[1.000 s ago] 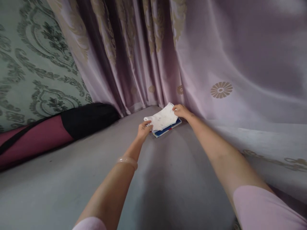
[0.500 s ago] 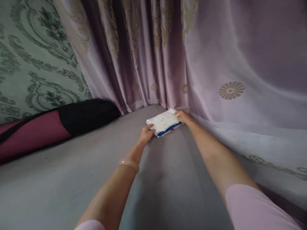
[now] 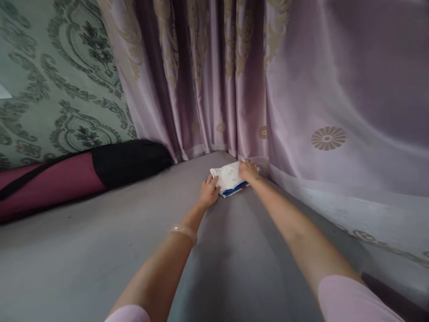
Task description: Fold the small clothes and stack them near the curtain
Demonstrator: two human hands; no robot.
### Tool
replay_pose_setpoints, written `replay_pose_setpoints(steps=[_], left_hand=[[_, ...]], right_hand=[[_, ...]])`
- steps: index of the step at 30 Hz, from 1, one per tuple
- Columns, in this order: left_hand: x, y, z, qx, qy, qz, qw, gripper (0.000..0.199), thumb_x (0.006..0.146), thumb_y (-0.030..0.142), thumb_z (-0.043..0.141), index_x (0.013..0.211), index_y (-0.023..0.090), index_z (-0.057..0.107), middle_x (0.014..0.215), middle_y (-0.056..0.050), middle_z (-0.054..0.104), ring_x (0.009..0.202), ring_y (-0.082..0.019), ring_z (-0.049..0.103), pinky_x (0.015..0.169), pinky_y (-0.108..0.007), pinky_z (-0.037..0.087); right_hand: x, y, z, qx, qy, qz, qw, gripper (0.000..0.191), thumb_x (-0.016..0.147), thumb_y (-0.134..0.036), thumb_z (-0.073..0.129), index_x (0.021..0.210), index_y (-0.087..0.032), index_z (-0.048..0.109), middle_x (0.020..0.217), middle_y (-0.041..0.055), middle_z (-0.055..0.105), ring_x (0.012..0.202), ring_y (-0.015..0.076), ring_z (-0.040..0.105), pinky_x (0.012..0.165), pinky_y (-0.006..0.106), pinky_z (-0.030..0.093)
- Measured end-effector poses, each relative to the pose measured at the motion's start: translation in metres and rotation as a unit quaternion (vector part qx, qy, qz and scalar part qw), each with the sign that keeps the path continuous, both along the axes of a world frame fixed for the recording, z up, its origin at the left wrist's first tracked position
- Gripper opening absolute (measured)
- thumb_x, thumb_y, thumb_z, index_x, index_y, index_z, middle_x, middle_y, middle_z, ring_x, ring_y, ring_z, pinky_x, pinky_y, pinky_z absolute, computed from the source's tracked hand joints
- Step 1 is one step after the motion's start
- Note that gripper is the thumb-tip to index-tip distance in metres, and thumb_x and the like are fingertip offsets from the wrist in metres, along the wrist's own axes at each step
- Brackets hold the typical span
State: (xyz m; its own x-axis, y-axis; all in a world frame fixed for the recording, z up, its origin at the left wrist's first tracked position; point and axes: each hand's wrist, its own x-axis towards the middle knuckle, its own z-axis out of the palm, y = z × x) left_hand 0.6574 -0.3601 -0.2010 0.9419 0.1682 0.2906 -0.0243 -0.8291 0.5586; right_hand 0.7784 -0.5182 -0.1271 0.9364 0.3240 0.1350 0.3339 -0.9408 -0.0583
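Nearest me are my 2 pink sleeves (image 3: 129, 314), and past the right sleeve a dark patch (image 3: 390, 293) that I cannot make out. My forearms reach out over the grey surface (image 3: 134, 250), with a pale bracelet (image 3: 185, 232) round my left wrist. My left hand (image 3: 210, 192) is at the left end of the white cloth (image 3: 229, 175), its fingers apart, touching the edge. My right hand (image 3: 249, 171) lies over the cloth's right end and hides part of it; those fingers are bent, but I cannot tell whether they pinch it.

The cloth lies folded, faintly spotted, on top of a flat blue item (image 3: 233, 189) with a bit of red and a pale rim along its near side. Both sit near the far corner of the grey surface.

Over to the left, a long maroon and black bag (image 3: 130, 163) with a dark strap takes up that edge, well apart from my hands. Close behind the cloth hangs the purple curtain (image 3: 251, 103), gold-patterned, blocking the corner; its pale lower band (image 3: 321, 197) drapes down on the right. Beyond the bag rises the green patterned wall (image 3: 77, 85), with a small white shape (image 3: 4, 93) at the left edge of my view.
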Motion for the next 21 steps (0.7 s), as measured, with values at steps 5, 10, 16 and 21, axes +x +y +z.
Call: replay_pose_setpoints(steps=[5, 10, 16, 21], left_hand=[[-0.013, 0.005, 0.000, 0.002, 0.081, 0.081, 0.993, 0.068, 0.093, 0.046, 0.041, 0.150, 0.013, 0.023, 0.152, -0.024, 0.030, 0.139, -0.036, 0.033, 0.107, -0.049, 0.033], [-0.047, 0.036, -0.003, 0.039, 0.127, 0.056, 0.990, 0.074, 0.094, 0.052, 0.033, 0.149, 0.005, 0.019, 0.154, -0.027, 0.023, 0.144, -0.033, 0.022, 0.113, -0.042, 0.025], [-0.115, 0.096, -0.009, 0.110, 0.153, 0.070, 0.980, 0.080, 0.092, 0.059, 0.029, 0.149, 0.004, 0.021, 0.154, -0.025, 0.026, 0.144, -0.032, 0.023, 0.114, -0.044, 0.024], [-0.192, 0.149, -0.015, 0.172, 0.179, 0.128, 0.960, 0.078, 0.090, 0.059, 0.026, 0.147, 0.006, 0.028, 0.151, -0.022, 0.033, 0.143, -0.031, 0.026, 0.115, -0.043, 0.023]], right_hand=[[-0.024, 0.037, -0.006, 0.016, 0.013, 0.072, 0.997, 0.055, 0.099, -0.041, 0.022, 0.143, -0.015, 0.042, 0.154, 0.0151, 0.031, 0.142, 0.0295, 0.021, 0.112, 0.051, 0.017], [-0.038, 0.054, -0.018, 0.021, 0.082, 0.067, 0.994, 0.071, 0.094, -0.062, 0.017, 0.150, -0.021, 0.031, 0.159, 0.0136, 0.018, 0.145, 0.0374, 0.007, 0.110, 0.062, 0.006], [-0.041, 0.056, -0.032, 0.021, 0.084, 0.047, 0.995, 0.074, 0.091, -0.067, 0.020, 0.151, -0.024, 0.029, 0.160, 0.0115, 0.015, 0.144, 0.0409, 0.002, 0.108, 0.069, 0.003], [-0.048, 0.054, -0.023, 0.014, 0.086, 0.038, 0.995, 0.071, 0.093, -0.065, 0.023, 0.151, -0.024, 0.030, 0.160, 0.0110, 0.015, 0.144, 0.0404, 0.004, 0.108, 0.069, 0.006]])
